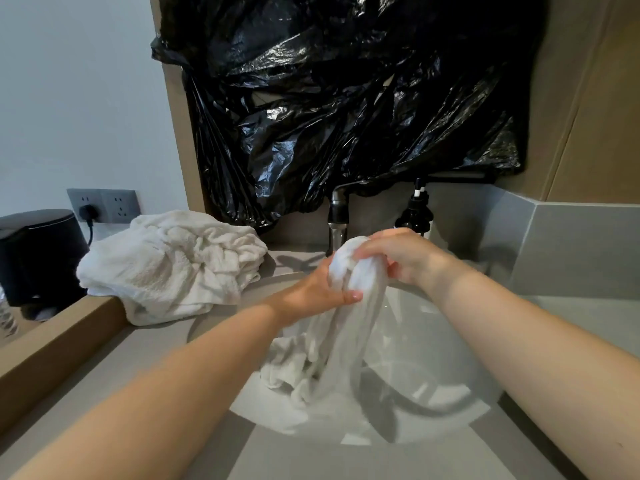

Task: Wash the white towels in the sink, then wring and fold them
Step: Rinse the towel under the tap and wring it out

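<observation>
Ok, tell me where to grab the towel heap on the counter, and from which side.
Take the towel heap by the raised, bunched folds at its top, reaching from the sink side. Its left is crowded by the black appliance and the wall stands behind. First free a hand: left hand and right hand both grip the wet towel.

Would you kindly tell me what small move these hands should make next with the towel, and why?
Probably twist the hands in opposite directions. The left hand and right hand both grip the bunched top of the white towel, while its tail hangs into the sink, so squeezed water would likely drain there.
</observation>
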`<state>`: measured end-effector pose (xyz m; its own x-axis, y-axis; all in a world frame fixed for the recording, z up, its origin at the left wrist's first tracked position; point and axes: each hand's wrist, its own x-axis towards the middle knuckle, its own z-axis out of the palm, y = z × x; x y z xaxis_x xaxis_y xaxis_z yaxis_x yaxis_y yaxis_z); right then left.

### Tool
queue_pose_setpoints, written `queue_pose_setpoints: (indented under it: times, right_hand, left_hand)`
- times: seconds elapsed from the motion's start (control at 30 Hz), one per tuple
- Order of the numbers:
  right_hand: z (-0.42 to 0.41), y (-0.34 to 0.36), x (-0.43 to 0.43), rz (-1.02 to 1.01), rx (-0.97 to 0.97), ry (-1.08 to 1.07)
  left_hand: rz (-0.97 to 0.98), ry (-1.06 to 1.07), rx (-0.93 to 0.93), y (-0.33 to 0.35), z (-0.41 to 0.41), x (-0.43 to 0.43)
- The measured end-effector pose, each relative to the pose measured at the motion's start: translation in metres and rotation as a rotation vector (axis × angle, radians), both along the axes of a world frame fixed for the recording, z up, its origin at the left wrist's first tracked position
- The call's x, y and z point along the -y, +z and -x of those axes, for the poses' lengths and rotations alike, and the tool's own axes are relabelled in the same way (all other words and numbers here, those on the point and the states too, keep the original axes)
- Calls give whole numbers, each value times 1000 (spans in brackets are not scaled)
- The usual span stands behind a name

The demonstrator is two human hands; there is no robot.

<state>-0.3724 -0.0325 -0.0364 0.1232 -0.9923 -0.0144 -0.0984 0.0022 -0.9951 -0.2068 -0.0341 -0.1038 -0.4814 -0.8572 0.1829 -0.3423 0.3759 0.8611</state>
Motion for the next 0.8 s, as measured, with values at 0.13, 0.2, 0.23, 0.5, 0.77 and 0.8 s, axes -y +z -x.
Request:
queue_pose_setpoints:
  times: [0.13,0.2,0.23,0.5,0.77,0.8]
  right_hand:
    - [-15,27,-12,46,80,-94]
    - [-20,38,-17,78,159,-106]
    - [-22,43,-20,90,198,-106]
    - [-33,76,-29,67,347,-157]
    - [-29,71,-26,-8,412,-59]
    - [-25,68,-26,-8,439,-45]
  left_hand:
    - [34,144,-170,-1,9,-9]
    - [35,195,-240,3,10,-16]
    - [32,214,-262,5,12,-21]
    - [105,326,-363,12,30,-36]
    - [84,422,-402,2,43,-25]
    - [63,439,-347,2,42,-24]
